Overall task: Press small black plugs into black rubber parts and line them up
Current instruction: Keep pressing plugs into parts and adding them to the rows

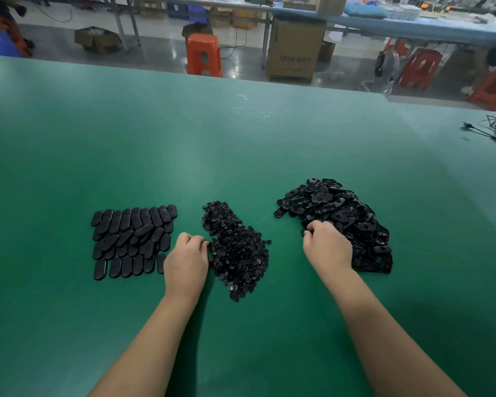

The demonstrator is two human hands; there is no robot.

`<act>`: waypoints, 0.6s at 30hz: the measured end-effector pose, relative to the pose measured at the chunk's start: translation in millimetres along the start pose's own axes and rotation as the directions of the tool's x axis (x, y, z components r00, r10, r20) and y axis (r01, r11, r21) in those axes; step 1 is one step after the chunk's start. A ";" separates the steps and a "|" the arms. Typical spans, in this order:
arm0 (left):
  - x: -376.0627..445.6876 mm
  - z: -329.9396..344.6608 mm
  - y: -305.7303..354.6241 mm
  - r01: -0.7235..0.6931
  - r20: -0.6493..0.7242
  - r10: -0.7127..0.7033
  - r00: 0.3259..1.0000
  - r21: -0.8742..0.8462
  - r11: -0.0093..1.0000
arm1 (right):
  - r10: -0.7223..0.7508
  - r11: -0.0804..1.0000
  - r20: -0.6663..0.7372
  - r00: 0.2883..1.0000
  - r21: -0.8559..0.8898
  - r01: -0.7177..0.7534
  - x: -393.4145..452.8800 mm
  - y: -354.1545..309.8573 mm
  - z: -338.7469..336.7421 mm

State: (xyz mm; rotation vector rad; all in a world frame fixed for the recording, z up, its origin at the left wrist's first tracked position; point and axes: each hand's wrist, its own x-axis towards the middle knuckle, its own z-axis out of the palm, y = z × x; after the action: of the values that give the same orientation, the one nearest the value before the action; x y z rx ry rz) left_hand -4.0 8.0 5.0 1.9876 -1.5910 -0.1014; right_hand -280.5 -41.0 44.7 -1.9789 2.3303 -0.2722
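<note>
Both bare forearms enter from the near edge of the green tabletop (241, 133) and reach toward three groups of black parts lying about midway across it.

Largest is the loose heap of black rubber parts (338, 216), on the right side of the tabletop. The right hand (328, 247) rests on the near left edge of this heap, fingers curled down into it. Whether a part is already gripped cannot be told, since the fingertips are hidden.

Next in size are the finished rows (132, 239) on the left side of the tabletop: oblong parts laid side by side in several overlapping lines.

Between these two lies the pile of small black plugs (238, 250). The left hand (186, 262) touches its left edge, thumb and fingers pinched together at the pile; a plug between them is likely but too small to confirm.

Step in hand, as judged: pick-up of one rubber part and one plug for a new assembly.

Next move calls for lifting both pieces clear, aligning the plug with the hole in the part, pressing it home, then setting the part at the end of a row.
</note>
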 end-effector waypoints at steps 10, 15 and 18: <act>1.9 -0.8 -0.1 -0.036 0.027 0.036 0.999 0.006 0.999 | -0.004 0.982 0.114 0.994 -0.189 0.025 17.6 -1.8 -2.2; 1.9 -0.5 -0.8 -0.019 0.009 0.020 1.000 -0.049 0.999 | -0.033 0.995 0.100 0.994 -0.094 0.042 18.3 -5.2 -1.9; 1.3 -1.5 -0.8 -0.046 0.000 0.046 0.999 -0.085 0.995 | -0.056 0.998 0.094 0.994 -0.018 0.058 17.2 -6.0 -0.5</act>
State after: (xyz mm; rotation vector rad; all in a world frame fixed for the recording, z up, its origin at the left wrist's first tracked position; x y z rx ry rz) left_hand -2.4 7.4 6.3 1.8858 -1.6065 -0.1503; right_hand -277.6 -58.7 47.4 -2.0233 2.2319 -0.1563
